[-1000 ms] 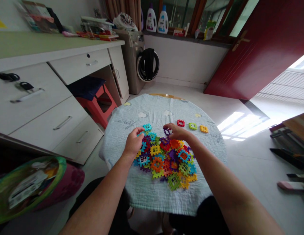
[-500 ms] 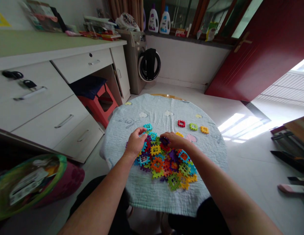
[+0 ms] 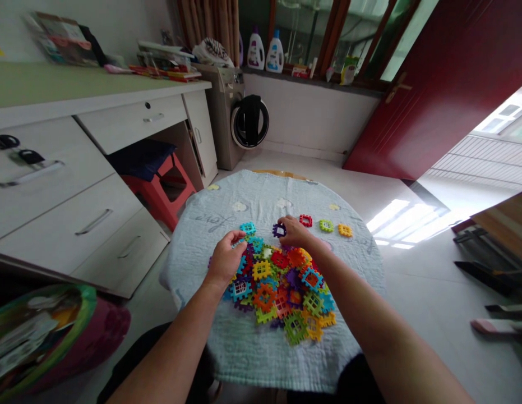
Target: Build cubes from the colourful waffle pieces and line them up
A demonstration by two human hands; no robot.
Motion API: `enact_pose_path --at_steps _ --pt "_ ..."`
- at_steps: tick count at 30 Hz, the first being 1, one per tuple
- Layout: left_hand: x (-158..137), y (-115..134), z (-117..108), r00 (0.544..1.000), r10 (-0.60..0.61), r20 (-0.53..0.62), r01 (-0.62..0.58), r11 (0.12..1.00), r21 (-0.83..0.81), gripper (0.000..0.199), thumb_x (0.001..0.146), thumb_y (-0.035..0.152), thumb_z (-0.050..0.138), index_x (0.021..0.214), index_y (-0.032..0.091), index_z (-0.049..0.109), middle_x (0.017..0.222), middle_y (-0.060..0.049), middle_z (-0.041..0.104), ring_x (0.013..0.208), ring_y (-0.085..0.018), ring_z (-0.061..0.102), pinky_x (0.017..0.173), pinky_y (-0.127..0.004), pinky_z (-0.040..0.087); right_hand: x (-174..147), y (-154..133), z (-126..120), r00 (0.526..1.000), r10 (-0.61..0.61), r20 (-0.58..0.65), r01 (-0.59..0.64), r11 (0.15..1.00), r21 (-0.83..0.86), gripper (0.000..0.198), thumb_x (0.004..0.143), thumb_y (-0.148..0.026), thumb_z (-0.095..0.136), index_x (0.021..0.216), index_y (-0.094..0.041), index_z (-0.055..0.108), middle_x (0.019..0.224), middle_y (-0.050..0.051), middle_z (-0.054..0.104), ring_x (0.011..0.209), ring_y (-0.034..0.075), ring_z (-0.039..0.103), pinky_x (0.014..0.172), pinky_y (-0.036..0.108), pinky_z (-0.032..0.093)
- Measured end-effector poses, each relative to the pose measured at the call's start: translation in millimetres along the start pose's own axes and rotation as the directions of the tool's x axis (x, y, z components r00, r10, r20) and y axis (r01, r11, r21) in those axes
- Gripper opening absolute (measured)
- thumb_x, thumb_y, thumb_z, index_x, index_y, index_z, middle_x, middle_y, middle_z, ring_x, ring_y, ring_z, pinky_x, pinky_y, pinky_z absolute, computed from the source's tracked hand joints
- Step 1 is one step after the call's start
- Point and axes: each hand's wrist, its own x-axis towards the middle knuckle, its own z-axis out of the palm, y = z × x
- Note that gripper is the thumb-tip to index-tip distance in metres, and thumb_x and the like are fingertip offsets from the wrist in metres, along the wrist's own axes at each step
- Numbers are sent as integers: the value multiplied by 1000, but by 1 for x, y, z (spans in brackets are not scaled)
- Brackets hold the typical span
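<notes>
Open washing machine [image 3: 224, 120], red door [image 3: 424, 106], bottles [image 3: 255, 53] on windowsill [image 3: 319, 83]

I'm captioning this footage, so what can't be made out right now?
Head view: lower pieces of the multicoloured plastic tile heap, covered by upper ones.
Head view: whether the bare left hand grips anything; the hand itself blocks sight.
Head view: wording on the white, blue-capped plastic bottle; too small.

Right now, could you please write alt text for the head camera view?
The right hand holds a purple piece beyond a heap of colourful notched pieces on a pale cloth. The left hand is at the heap's left edge; three pieces, red, green and yellow, line up at right.
</notes>
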Motion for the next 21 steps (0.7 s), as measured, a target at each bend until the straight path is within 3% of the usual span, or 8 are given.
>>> enact_pose_path --at_steps 3,6,12,21 --pt "1 -2 0 1000 -12 3 12 1000 3 27 69 27 61 95 18 65 101 -6 67 101 -21 61 96 -37 43 21 14 -7 982 177 -63 -182 980 -84 48 68 -23 67 115 -16 57 110 13 55 98 25 54 82 34 44" --pt "2 -3 -1 1000 -13 0 13 1000 4 27 70 27 61 96 18 65 101 -6 67 101 -22 60 96 -37 43 38 26 -7 965 253 -69 -260 958 -120 48 71 -23 67 118 -20 56 115 14 54 104 27 52 82 35 44" --pt "2 -4 -2 1000 -23 -8 23 1000 -2 26 70 29 63 94 19 66 99 -5 69 99 -21 62 94 -37 45 56 46 7 970 242 38 -234 962 -143 58 68 -27 73 123 -19 55 121 11 56 106 26 53 87 34 42" --pt "2 -5 0 1000 -26 13 26 1000 -10 27 71 29 63 96 18 65 102 -6 68 100 -22 62 95 -38 45 65 55 11 979 188 75 -174 971 -162 46 70 -31 70 112 -16 64 111 13 61 104 25 55 88 31 40"
